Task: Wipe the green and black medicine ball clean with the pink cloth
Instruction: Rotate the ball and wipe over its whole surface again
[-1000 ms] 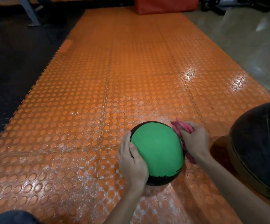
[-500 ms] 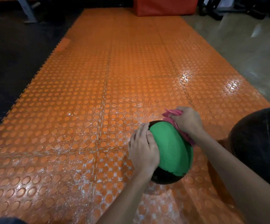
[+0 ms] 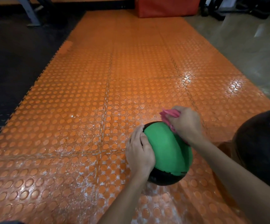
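Dark rubber floor (image 3: pixel 9 65), 9 to 11 o'clock of the view. Orange studded mat (image 3: pixel 90 110), interlocking tiles, glossy, with whitish scuffs near the middle seams; red padded block (image 3: pixel 166 5) at its far end, 12 o'clock. Left hand (image 3: pixel 140 152): fingers curled round the ball's 9 o'clock side and gripping it, thumb laid on the green. Medicine ball (image 3: pixel 166 151): sits on the mat at 5 o'clock of the view; broad matte green panel facing up, black below and along the far rim, the green-black border ragged at the ball's 5 o'clock. Pink cloth (image 3: pixel 169 114): bunched, pressed to the ball's 1 o'clock, a strip trailing down its right side. Right hand (image 3: pixel 186 125): fingers closed on the cloth. Large dark ball (image 3: pixel 260 151), 4 o'clock, partly cut off. Pale polished floor (image 3: pixel 244 46), 2 o'clock.
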Demonstrator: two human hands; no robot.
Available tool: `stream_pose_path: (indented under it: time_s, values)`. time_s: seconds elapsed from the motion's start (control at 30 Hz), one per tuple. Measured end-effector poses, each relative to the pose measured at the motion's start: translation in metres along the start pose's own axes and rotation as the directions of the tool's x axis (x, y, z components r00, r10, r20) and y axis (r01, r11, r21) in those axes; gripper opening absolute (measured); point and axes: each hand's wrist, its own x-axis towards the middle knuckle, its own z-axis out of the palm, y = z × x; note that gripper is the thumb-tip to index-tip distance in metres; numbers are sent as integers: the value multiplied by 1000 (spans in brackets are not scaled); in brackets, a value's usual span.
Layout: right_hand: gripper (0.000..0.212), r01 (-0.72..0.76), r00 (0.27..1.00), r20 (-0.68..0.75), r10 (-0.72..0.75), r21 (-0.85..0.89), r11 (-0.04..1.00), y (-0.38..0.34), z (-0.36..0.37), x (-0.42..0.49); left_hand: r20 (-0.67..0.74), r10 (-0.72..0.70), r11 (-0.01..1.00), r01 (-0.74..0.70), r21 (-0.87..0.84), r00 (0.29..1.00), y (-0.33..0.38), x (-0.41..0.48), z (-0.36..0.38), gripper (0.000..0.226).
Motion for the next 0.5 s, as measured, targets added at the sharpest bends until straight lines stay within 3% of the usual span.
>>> stream_pose_path:
  time_s: [0.07, 0.13, 0.2, 0.23, 0.27, 0.33, 0.4, 0.47, 0.5]
  values:
    - [14, 222, 966, -106, -237, -139, 965, -9, 8, -31, 15, -58, 997, 59, -45, 998, 0, 8, -1, 40]
    - [18, 385, 871, -237, -430, -212, 898, -11, 18, -66, 23, -79, 991, 81, -101, 997, -4, 9, -3, 38]
    - [18, 484, 771, -342, -537, -232, 843, -1, 25, -89, 22, -51, 990, 54, -130, 998, -8, 5, -4, 36]
    - [21, 487, 758, -381, -529, -209, 848, 10, 27, -92, 12, -31, 991, 32, -127, 999, -9, 3, -4, 36]
    - [23, 432, 790, -422, -445, -131, 892, 20, 26, -92, -4, -21, 993, 21, -118, 1000, -9, 2, -2, 36]
    - [25, 131, 894, -444, -63, 123, 984, 43, 21, -84, -34, -36, 995, 33, -98, 999, -6, 1, 1, 35]
    - [24, -227, 909, -300, 290, 228, 947, 68, 23, -76, -68, -65, 993, 58, -101, 996, -5, 1, 3, 35]
    - [26, -324, 889, -252, 382, 244, 914, 78, 24, -82, -87, -96, 988, 84, -130, 992, -6, -1, 2, 35]
    - [26, -290, 892, -267, 365, 284, 914, 73, 25, -86, -98, -103, 985, 88, -148, 990, -6, -1, 2, 35]
